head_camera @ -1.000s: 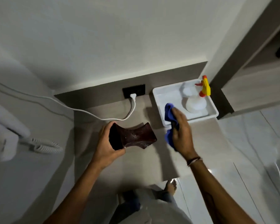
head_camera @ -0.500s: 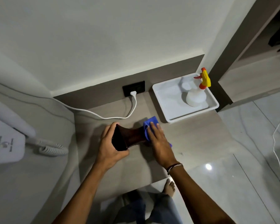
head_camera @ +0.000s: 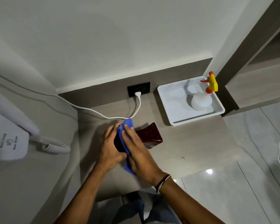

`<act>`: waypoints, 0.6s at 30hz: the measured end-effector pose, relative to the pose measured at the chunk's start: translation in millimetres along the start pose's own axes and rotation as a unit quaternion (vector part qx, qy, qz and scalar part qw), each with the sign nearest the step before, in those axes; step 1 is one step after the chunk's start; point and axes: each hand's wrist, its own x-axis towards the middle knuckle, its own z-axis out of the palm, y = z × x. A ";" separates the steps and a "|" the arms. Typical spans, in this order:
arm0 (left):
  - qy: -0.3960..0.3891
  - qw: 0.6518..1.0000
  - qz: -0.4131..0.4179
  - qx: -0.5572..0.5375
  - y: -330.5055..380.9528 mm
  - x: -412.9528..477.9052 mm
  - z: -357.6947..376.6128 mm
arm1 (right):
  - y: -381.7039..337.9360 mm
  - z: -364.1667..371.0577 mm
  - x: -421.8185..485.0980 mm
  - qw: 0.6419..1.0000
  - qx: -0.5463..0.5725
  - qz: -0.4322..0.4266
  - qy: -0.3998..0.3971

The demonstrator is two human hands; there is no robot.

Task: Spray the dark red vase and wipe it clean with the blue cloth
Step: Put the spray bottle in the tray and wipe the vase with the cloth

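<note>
At the surface's left end, left hand [head_camera: 111, 148] has its grip clamped on the mouth end of the dark red vase [head_camera: 148, 135], which lies on its side. Right hand [head_camera: 137, 150] presses the blue cloth [head_camera: 126, 126] flat against that end. Looks like the wipe step; spray bottle [head_camera: 204, 97] is parked in the white tray [head_camera: 171, 107]. Next probably needs the vase rotated to reach uncleaned faces. Grey surface [head_camera: 192, 143], wall socket [head_camera: 138, 91] with a white cable [head_camera: 94, 111], glossy tiled floor [head_camera: 233, 191] on the right.

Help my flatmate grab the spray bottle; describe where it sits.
Find the white tray on the counter's far right, right of the wall socket. The spray bottle stands alone in it: white body, yellow-and-orange trigger head.
</note>
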 end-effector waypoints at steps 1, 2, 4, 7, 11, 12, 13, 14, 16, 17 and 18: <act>0.000 1.000 0.001 -0.002 -2.6 -2.6 -2.2 | 1.1 3.2 -2.1 1.000 -0.002 -0.017 -0.002; 0.003 1.000 -0.001 0.006 -4.5 -5.0 -4.0 | 11.9 -2.5 -3.2 0.999 -0.023 -0.028 -0.003; 0.007 0.999 -0.011 0.044 -10.7 -8.3 -4.9 | 43.1 -25.1 -9.3 0.994 -0.108 0.028 -0.017; 0.015 0.999 -0.026 0.046 -11.2 -6.7 -1.6 | 74.8 -59.1 -12.8 0.983 -0.067 0.172 0.016; 0.074 0.977 -0.179 -0.089 -3.8 4.2 -2.9 | 82.9 -67.2 -18.5 0.887 0.239 0.353 0.176; 0.076 0.968 -0.213 -0.108 -1.7 5.6 -2.8 | 83.5 -65.3 -19.0 0.865 0.290 0.369 0.178; 0.067 0.965 -0.232 -0.105 1.3 6.5 -2.7 | 84.3 -62.5 -18.8 0.852 0.325 0.373 0.173; 0.048 0.966 -0.237 -0.086 6.9 5.4 -3.4 | 83.2 -59.8 -17.0 0.844 0.345 0.374 0.170; 0.002 0.974 -0.225 -0.038 16.9 2.5 -5.3 | 80.1 -59.2 -10.5 0.841 0.341 0.382 0.178; -0.028 0.978 -0.207 -0.028 18.2 0.2 -7.1 | 78.9 -60.0 -7.1 0.843 0.338 0.378 0.181; -0.063 0.980 -0.189 -0.019 17.3 -2.0 -9.4 | 77.4 -61.1 -3.1 0.845 0.336 0.373 0.184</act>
